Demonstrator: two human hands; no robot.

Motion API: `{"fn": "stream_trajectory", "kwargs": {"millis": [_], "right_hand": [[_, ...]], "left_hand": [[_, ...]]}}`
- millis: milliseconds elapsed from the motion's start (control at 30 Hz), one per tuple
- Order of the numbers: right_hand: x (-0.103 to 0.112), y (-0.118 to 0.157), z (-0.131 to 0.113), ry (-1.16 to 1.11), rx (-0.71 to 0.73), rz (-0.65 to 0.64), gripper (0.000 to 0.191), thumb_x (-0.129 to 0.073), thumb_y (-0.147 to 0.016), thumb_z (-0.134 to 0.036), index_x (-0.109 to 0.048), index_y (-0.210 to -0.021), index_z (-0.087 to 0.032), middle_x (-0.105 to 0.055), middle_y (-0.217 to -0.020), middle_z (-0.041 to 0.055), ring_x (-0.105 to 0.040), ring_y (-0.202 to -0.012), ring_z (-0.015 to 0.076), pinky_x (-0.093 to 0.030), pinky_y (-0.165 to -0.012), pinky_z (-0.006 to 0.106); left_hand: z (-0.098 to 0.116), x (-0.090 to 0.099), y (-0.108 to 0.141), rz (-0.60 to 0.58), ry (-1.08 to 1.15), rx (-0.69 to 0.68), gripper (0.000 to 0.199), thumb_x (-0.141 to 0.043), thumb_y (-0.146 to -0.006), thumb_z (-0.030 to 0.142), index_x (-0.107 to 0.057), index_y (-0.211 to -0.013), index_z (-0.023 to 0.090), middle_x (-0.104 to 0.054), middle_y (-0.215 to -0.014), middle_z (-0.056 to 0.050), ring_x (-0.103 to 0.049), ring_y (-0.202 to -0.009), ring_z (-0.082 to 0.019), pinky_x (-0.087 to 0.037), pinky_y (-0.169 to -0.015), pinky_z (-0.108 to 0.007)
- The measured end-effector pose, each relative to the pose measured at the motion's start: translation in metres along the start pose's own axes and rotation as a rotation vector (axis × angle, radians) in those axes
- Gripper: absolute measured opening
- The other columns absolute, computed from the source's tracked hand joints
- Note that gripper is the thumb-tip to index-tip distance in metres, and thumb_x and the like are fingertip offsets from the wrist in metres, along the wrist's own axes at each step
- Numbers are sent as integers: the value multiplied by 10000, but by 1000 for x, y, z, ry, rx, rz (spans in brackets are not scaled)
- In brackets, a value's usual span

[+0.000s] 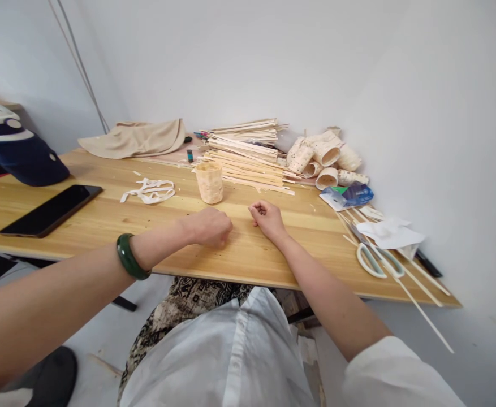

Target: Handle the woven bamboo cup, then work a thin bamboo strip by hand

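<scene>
My left hand [210, 227], with a green bangle [133, 256] on its wrist, is over the front middle of the table, closed in a fist. Its fingers curl away from view, so any content is hidden. Just to the right, my right hand [268, 219] rests on the wood with its fingers loosely curled in; nothing shows in them. The two hands are apart. Behind my left hand a small woven cup-shaped basket [209, 183] of pale strips stands upright, touched by neither hand.
Pale flat strips [243, 164] are stacked at the back, beside several woven tubes [327, 152]. At right lie scissors [379, 261], white paper [389, 232] and a blue packet [353, 195]. At left are white ribbon scraps [151, 191], a phone [52, 210], a cap [16, 144] and beige cloth [137, 138].
</scene>
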State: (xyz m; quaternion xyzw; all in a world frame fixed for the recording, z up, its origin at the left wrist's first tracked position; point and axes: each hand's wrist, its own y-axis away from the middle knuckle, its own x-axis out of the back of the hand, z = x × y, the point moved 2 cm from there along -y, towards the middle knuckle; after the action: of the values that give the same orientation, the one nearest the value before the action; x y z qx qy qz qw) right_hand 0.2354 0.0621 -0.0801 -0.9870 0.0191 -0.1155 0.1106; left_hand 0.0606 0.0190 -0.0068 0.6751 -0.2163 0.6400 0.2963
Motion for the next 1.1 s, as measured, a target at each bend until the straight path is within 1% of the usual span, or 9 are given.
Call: {"fn": "stream_trajectory", "kwargs": {"millis": [200, 367, 500, 600, 700, 767, 900, 1000, 1100], "right_hand": [[0, -2, 2, -27, -9, 6, 294, -695, -685, -489, -573, -680, -221, -555, -621, -29, -495, -540, 118, -481, -428, 229], [1, -2, 3, -72, -11, -1, 301, -729, -660, -487, -590, -676, -220, -559, -615, -37, -498, -521, 109, -472, -418, 223], [1, -1, 2, -132, -15, -8, 322, -769, -641, -488, -600, -668, -215, -553, -586, -50, -480, -475, 96, -460, -406, 225], [1, 0, -1, -193, -27, -16, 351, -790, -635, -507, -605, -676, -212, -547, -556, -60, -472, -442, 89, -451, -401, 225], [2, 1, -6, -258, -46, -30, 386, -808, -621, -534, -610, -678, -209, -544, -530, -64, -485, -434, 89, -450, -404, 221], [2, 2, -10, -301, -55, -35, 403, -822, -608, -545, -615, -680, -207, -556, -532, -60, -495, -442, 89, -462, -417, 222], [4, 2, -15, -389, -66, -28, 430, -845, -588, -563, -638, -705, -205, -581, -554, -51, -526, -480, 97, -519, -483, 251], [5, 2, -17, -451, -68, -7, 440, -854, -577, -570, -640, -705, -207, -598, -576, -48, -547, -510, 103, -549, -541, 272], [6, 2, -18, -490, -78, -2, 433, -863, -576, -559, -650, -716, -210, -604, -569, -52, -569, -530, 114, -555, -592, 287]], "left_hand": [[-5, -12, 2, 6, 62, -64, 100, -646, -653, 113, -689, -627, 200, -756, -745, -81, -694, -709, -260, -428, -639, -322], [-9, -16, 5, 78, 260, -43, 139, -642, -588, 89, -591, -536, 207, -696, -658, -44, -641, -661, -235, -388, -634, -322], [-18, -14, 5, 171, 525, 36, 90, -641, -561, 138, -590, -539, 209, -643, -588, -2, -584, -582, -190, -388, -609, -306], [-27, -16, -2, 238, 807, 99, 27, -639, -580, 221, -618, -584, 204, -656, -591, 3, -604, -572, -175, -450, -601, -288], [-32, -24, -14, 336, 1117, 158, 126, -622, -629, 322, -592, -614, 200, -667, -610, -19, -650, -607, -184, -546, -651, -315], [-33, -29, -25, 423, 1303, 188, 176, -609, -652, 370, -562, -625, 203, -644, -608, -17, -643, -598, -168, -582, -688, -341], [-28, -35, -48, 561, 1586, 196, 183, -606, -629, 370, -522, -627, 207, -594, -617, 6, -608, -587, -123, -595, -729, -327], [-18, -36, -60, 571, 1711, 166, 196, -672, -601, 349, -568, -639, 188, -611, -645, 2, -612, -613, -118, -593, -741, -315], [-8, -38, -65, 556, 1781, 131, 250, -760, -606, 367, -611, -637, 169, -632, -656, -6, -621, -647, -126, -590, -765, -316]]}}
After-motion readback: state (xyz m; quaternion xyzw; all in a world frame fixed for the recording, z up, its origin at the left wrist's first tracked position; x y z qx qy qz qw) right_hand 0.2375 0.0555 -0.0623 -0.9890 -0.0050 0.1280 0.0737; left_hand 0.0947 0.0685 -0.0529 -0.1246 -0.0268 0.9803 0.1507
